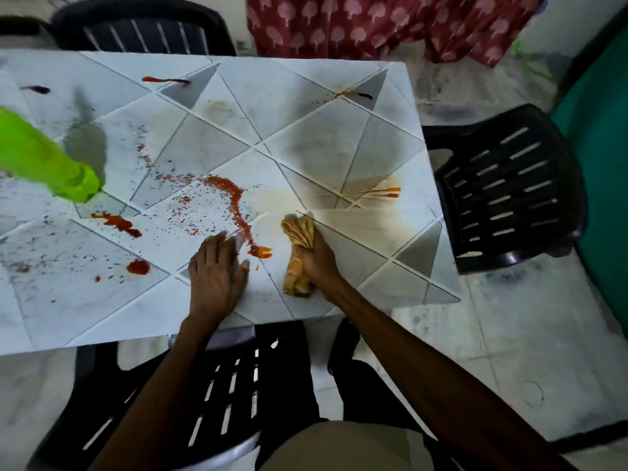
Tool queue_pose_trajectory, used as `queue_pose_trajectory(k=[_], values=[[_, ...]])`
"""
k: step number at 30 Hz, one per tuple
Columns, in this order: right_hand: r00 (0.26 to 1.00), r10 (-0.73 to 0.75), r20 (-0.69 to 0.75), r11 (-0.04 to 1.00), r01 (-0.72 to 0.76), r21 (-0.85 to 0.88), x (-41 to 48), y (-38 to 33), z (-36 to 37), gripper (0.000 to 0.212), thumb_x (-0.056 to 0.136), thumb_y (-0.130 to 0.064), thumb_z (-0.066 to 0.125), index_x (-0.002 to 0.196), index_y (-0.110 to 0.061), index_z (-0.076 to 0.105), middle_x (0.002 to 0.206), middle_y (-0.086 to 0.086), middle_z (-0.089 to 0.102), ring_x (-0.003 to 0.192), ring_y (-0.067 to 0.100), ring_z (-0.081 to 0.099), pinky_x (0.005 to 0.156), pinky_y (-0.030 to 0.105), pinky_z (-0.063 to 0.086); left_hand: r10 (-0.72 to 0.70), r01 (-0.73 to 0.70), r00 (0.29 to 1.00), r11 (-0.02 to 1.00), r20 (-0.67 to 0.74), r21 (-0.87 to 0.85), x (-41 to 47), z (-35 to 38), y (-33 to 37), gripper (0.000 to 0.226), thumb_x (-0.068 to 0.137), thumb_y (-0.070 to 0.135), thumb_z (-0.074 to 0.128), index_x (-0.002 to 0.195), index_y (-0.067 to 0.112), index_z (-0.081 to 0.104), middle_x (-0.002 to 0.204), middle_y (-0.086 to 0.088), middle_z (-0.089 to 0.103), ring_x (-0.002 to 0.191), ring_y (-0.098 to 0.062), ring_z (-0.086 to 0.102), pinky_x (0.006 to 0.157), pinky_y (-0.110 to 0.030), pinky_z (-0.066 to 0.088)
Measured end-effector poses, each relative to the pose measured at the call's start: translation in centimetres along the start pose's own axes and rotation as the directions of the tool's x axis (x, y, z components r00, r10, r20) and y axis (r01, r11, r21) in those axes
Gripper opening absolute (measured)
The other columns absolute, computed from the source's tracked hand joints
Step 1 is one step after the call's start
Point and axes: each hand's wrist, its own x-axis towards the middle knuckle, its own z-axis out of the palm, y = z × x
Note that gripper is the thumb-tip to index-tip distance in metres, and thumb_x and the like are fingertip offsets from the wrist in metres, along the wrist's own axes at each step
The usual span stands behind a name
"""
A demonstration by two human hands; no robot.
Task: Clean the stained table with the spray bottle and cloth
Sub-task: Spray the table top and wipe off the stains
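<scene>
On the tabletop (pixel 306 137), the right hand (pixel 314 263) squeezes the cloth (pixel 299 232) in closed fingers; the left hand (pixel 217 270) lies flat, fingers spread. Best to press hard through the red stain (pixel 238 205). The green spray bottle (pixel 44 161) sits far left.

White patterned table (pixel 306 137) smeared red; green spray bottle (pixel 44 161) far left; bunched tan cloth (pixel 299 246) near front edge
</scene>
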Motion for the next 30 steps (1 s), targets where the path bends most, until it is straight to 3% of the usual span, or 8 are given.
queue_pose_trajectory(k=[3,6,12,15,19,23,27,30], values=[[1.000,-0.011,0.027,1.000,0.011,-0.008,1.2,-1.6,3.8,0.052,0.096,-0.002,0.059,0.145,-0.010,0.047,0.139,0.013,0.060,0.126,0.029,0.058,0.101,0.026,0.044,-0.086,0.086,0.995,0.996,-0.049,0.008,-0.1,-1.1,-3.3,0.055,0.094,0.046,0.049,0.135,0.009,0.050,0.144,-0.014,0.047,0.131,-0.036,0.043,0.101,-0.048,0.041],[0.999,0.010,0.050,1.000,-0.010,-0.016,2.9,-3.2,6.9,0.050,0.092,-0.006,0.061,0.140,-0.012,0.046,0.127,0.017,0.065,0.112,0.035,0.064,0.096,0.045,0.054,-0.119,0.122,0.990,0.991,-0.074,0.047,-0.3,-1.9,-6.5,0.056,0.094,0.047,0.052,0.135,0.009,0.051,0.143,-0.013,0.048,0.131,-0.035,0.045,0.098,-0.047,0.042],[0.995,0.005,0.095,0.999,-0.001,-0.040,7.7,-8.6,14.4,0.055,0.091,-0.009,0.065,0.140,-0.005,0.040,0.131,0.018,0.062,0.115,0.034,0.063,0.083,0.028,0.049,-0.183,0.194,0.978,0.974,-0.102,0.115,0.9,-3.1,-11.9,0.063,0.091,0.051,0.056,0.136,0.008,0.052,0.144,-0.013,0.049,0.132,-0.035,0.046,0.101,-0.048,0.041],[0.989,-0.017,0.144,1.000,0.019,-0.014,10.6,-11.2,18.3,0.067,0.089,-0.011,0.068,0.146,-0.001,0.035,0.137,0.021,0.059,0.120,0.036,0.061,0.091,0.037,0.052,-0.249,0.256,0.963,0.965,-0.103,0.055,1.8,-3.3,-13.3,0.063,0.089,0.053,0.054,0.133,0.008,0.054,0.139,-0.014,0.053,0.129,-0.035,0.048,0.100,-0.048,0.042],[0.968,0.023,0.248,0.997,-0.039,0.061,14.8,-12.5,22.0,0.075,0.078,-0.026,0.070,0.143,-0.012,0.037,0.118,0.012,0.060,0.104,0.030,0.063,0.077,0.041,0.053,-0.280,0.281,0.956,0.960,-0.082,-0.005,2.3,-3.2,-13.6,0.065,0.088,0.054,0.052,0.133,0.007,0.054,0.137,-0.015,0.053,0.128,-0.034,0.048,0.099,-0.049,0.045],[0.949,-0.020,0.316,1.000,0.013,0.024,12.5,-14.9,19.1,0.040,0.089,-0.011,0.064,0.126,-0.020,0.054,0.113,0.011,0.066,0.109,0.035,0.066,0.092,0.050,0.057,-0.299,0.299,0.954,0.954,-0.031,0.011,2.2,-2.7,-13.7,0.071,0.086,0.058,0.050,0.137,0.008,0.050,0.144,-0.013,0.049,0.133,-0.034,0.044,0.104,-0.049,0.043],[0.949,-0.108,0.295,0.994,0.099,0.047,9.4,-14.2,12.4,0.061,0.078,-0.026,0.069,0.136,-0.017,0.057,0.122,0.009,0.068,0.110,0.029,0.067,0.096,0.048,0.056,-0.302,0.302,0.953,0.952,-0.010,0.045,2.1,-2.7,-13.5,0.072,0.087,0.056,0.048,0.139,0.007,0.048,0.145,-0.015,0.047,0.134,-0.035,0.043,0.105,-0.049,0.041],[0.950,-0.113,0.292,0.989,0.078,0.127,7.1,-11.6,6.4,0.048,0.091,-0.013,0.068,0.137,-0.014,0.055,0.117,0.003,0.070,0.103,0.018,0.069,0.090,0.036,0.056,-0.297,0.300,0.953,0.953,-0.064,0.051,1.9,-3.0,-12.1,0.066,0.091,0.051,0.050,0.140,0.007,0.046,0.144,-0.015,0.047,0.131,-0.034,0.044,0.103,-0.048,0.040]])
